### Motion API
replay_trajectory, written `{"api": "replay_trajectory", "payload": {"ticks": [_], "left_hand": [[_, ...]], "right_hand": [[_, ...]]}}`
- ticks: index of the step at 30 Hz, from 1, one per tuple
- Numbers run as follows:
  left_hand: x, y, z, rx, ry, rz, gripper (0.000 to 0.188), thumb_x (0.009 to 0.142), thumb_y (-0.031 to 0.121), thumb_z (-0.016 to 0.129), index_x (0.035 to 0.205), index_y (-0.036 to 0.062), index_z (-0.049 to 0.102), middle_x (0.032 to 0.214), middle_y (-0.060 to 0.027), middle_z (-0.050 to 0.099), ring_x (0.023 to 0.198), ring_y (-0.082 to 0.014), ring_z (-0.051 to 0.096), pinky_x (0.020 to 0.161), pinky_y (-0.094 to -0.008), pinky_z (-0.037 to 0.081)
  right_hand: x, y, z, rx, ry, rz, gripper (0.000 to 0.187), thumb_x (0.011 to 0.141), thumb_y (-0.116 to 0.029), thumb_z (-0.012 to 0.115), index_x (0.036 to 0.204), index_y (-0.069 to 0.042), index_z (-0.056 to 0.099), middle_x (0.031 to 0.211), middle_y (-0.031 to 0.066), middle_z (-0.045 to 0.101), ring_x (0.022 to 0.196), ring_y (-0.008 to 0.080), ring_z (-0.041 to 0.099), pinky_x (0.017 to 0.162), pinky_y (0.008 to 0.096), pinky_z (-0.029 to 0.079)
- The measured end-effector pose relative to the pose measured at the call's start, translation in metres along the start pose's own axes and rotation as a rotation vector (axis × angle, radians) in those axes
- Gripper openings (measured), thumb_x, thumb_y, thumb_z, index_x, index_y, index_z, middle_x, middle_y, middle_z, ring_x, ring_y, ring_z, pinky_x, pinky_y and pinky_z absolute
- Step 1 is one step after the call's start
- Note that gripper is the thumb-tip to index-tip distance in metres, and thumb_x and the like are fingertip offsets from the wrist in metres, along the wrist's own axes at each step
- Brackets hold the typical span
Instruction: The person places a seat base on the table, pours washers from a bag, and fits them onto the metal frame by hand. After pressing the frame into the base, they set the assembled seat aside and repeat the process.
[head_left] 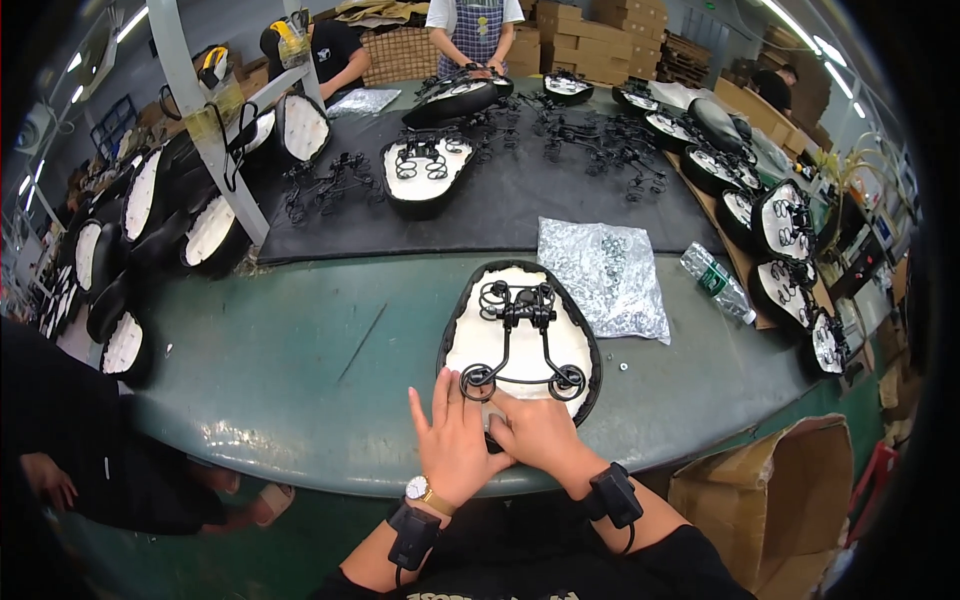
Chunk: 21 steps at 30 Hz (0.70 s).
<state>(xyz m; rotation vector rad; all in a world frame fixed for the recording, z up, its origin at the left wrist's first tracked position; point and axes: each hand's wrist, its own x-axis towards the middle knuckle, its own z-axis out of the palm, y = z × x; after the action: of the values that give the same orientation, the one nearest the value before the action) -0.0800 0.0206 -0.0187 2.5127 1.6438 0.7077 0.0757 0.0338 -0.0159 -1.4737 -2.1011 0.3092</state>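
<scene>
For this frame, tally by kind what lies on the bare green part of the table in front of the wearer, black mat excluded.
Upturned saddle with black spring frame, under left hand and right hand: 1
Clear bag of metal parts: 1
Plastic water bottle: 1
Total: 3

Round green metal table: upturned black-rimmed white saddle at near edge, crinkled silver foil bag beside it, clear plastic bottle toward right edge, black rubber mat across far half.
</scene>
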Motion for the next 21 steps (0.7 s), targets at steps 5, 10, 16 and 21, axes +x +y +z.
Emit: {"api": "replay_trajectory", "payload": {"ticks": [5, 10, 16, 21], "left_hand": [[-0.001, 0.004, 0.000, 0.012, 0.023, -0.046, 0.100, 0.058, 0.052, 0.089, 0.136, -0.0013, 0.054, 0.146, -0.0260, 0.050, 0.149, -0.0378, 0.032, 0.116, -0.0731, 0.015], [-0.006, 0.014, -0.007, 0.090, 0.008, -0.034, 0.100, 0.056, 0.051, 0.090, 0.136, 0.0010, 0.055, 0.146, -0.0275, 0.050, 0.149, -0.0373, 0.032, 0.114, -0.0754, 0.016], [-0.008, 0.017, -0.014, 0.164, -0.008, -0.071, 0.105, 0.056, 0.054, 0.089, 0.140, 0.0023, 0.053, 0.146, -0.0280, 0.049, 0.148, -0.0379, 0.032, 0.112, -0.0784, 0.013], [0.003, 0.015, -0.017, 0.153, -0.134, -0.090, 0.100, 0.055, 0.057, 0.088, 0.133, 0.0013, 0.058, 0.151, -0.0286, 0.046, 0.151, -0.0369, 0.028, 0.112, -0.0786, 0.012]], "right_hand": [[0.004, 0.002, 0.005, -0.122, -0.056, 0.015, 0.030, 0.083, -0.012, 0.060, 0.110, -0.012, 0.074, 0.062, 0.0140, 0.066, 0.054, 0.0331, 0.067, 0.051, 0.0461, 0.052], [0.005, -0.002, 0.002, -0.137, -0.076, 0.036, 0.032, 0.083, -0.013, 0.060, 0.113, -0.013, 0.074, 0.062, 0.0134, 0.067, 0.055, 0.0332, 0.067, 0.053, 0.0463, 0.053], [0.000, 0.000, 0.005, -0.108, -0.005, -0.004, 0.032, 0.085, -0.015, 0.061, 0.114, -0.012, 0.073, 0.062, 0.0120, 0.067, 0.054, 0.0318, 0.067, 0.053, 0.0444, 0.054], [-0.004, -0.001, 0.001, -0.066, 0.079, -0.013, 0.030, 0.085, -0.015, 0.063, 0.113, -0.009, 0.073, 0.063, 0.0118, 0.068, 0.054, 0.0304, 0.067, 0.052, 0.0425, 0.054]]}}
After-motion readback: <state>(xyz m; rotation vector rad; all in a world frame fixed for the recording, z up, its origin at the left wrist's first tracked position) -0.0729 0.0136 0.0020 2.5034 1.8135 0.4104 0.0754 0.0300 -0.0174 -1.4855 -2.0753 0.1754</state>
